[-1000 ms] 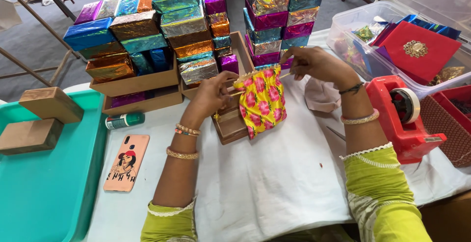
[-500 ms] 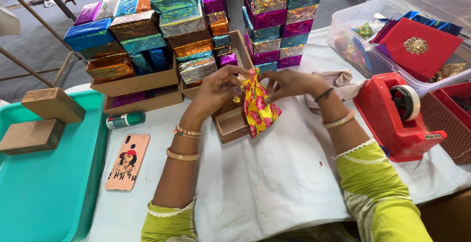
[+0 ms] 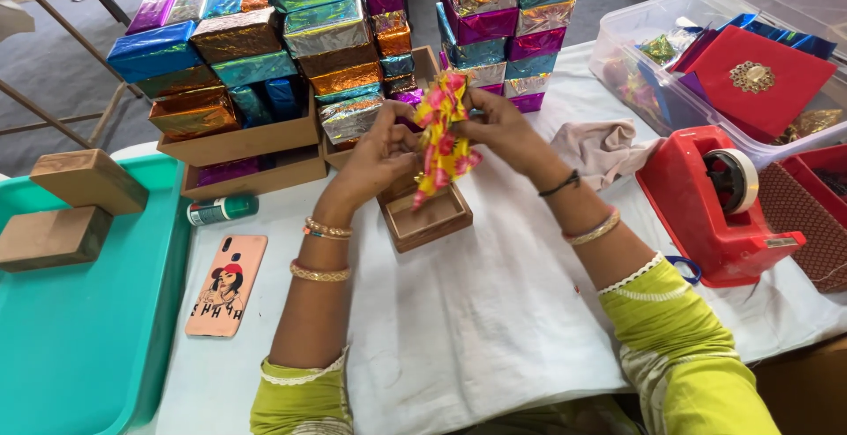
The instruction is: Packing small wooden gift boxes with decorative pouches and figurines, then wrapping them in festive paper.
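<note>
Both hands hold a yellow cloth with pink and red flowers (image 3: 441, 139), bunched up narrow above an open brown cardboard box (image 3: 428, 216). My left hand (image 3: 375, 157) pinches the cloth from the left side. From the right, my right hand (image 3: 498, 126) grips the same cloth near its top. The box sits on the white table cover (image 3: 476, 329), and the cloth's lower end hangs just over the box's opening.
Stacks of foil-wrapped boxes (image 3: 265, 47) stand behind on cardboard trays. A red tape dispenser (image 3: 715, 201) and a clear plastic bin (image 3: 706, 64) are at right. A teal tray (image 3: 71, 338) with two brown blocks, a phone (image 3: 227, 283) and a green glue stick (image 3: 222, 210) lie left.
The flowered cloth was spread flat between the hands; now it is gathered into a narrow bunch and the hands have come close together above the box.
</note>
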